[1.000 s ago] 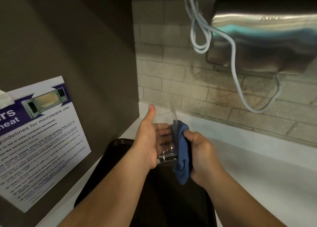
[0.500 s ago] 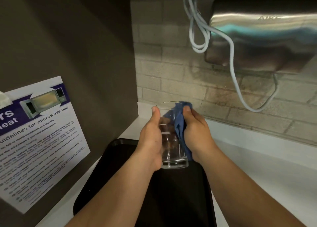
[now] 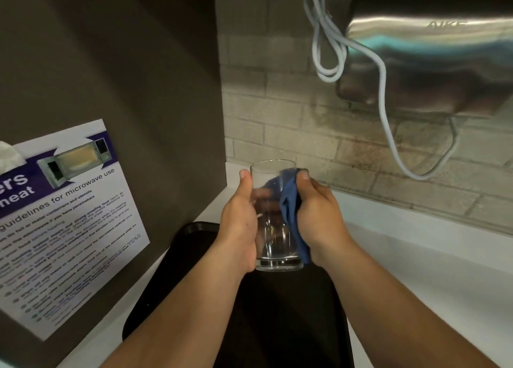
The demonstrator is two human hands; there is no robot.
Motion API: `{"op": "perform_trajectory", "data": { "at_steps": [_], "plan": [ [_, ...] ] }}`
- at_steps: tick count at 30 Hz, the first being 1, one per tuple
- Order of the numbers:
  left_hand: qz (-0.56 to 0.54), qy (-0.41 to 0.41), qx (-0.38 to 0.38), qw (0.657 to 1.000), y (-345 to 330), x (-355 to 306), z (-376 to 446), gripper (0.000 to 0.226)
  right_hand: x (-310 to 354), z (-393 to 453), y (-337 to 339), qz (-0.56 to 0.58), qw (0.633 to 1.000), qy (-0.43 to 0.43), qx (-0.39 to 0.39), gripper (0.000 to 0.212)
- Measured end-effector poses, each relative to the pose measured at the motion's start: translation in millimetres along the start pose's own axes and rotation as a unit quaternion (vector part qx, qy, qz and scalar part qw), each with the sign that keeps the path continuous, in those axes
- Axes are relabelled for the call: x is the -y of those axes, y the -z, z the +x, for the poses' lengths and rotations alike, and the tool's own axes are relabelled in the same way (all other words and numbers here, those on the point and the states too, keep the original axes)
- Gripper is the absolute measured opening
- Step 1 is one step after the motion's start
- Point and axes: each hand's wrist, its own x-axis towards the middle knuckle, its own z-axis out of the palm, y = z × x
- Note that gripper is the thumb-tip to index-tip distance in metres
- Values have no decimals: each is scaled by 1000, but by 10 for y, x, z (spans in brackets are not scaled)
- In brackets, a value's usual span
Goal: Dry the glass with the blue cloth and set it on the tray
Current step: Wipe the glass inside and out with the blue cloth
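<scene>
Fingers of left hand wrap upright glass; right hand presses blue cloth against its right side, tray directly below.

Glass btwn hands, cloth alongside

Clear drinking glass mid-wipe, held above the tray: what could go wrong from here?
1. The clear drinking glass is held up off the black plastic tray only by the left hand around its side; if that grip loosens while the right hand rubs, it could drop and crack.
2. The blue cloth hangs down to the glass's base, so it might get trapped underneath at set-down, leaving the glass tilted.
</scene>
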Motion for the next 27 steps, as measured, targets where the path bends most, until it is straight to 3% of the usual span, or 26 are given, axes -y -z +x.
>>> {"op": "perform_trajectory", "data": {
  "at_steps": [6, 8, 12, 15, 17, 19, 21, 22, 24, 27],
  "plan": [
    [121, -99, -75, 985, -42, 42, -6, 64, -225, -293, 12, -86, 993, 75, -16, 36],
    [131, -103, -51, 985, -29, 98, -31, 68, -240, -292, 10, -101, 991, 88, -17, 35],
    [127, -105, 26, 986, -13, 178, -101, 98, -231, -355, 13, -138, 980, 141, -38, 32],
    [102, -93, 50, 989, -7, 170, -61, 93, -178, -372, -14, -148, 974, 168, -44, 30],
    [71, -76, 75, 992, 4, 171, -68, 88, -99, -259, 3, -110, 984, 129, -58, 35],
    [42, -59, 100, 992, 16, 174, -86, 89, 12, -106, 57, 3, 998, 22, -66, 42],
    [24, -45, 86, 995, 10, 129, -89, 91, 76, -90, 99, 108, 990, -90, -28, 44],
    [18, -34, 63, 997, -1, 93, -64, 92, 65, -150, 102, 107, 988, -112, -2, 43],
    [8, -7, 3, 1000, -12, 27, 18, 88, -48, -327, 65, 10, 995, -96, 29, 41],
    [28, 5, -23, 999, 1, 21, 83, 81, -211, -544, -9, -182, 980, 68, 31, 29]
  ]
}}
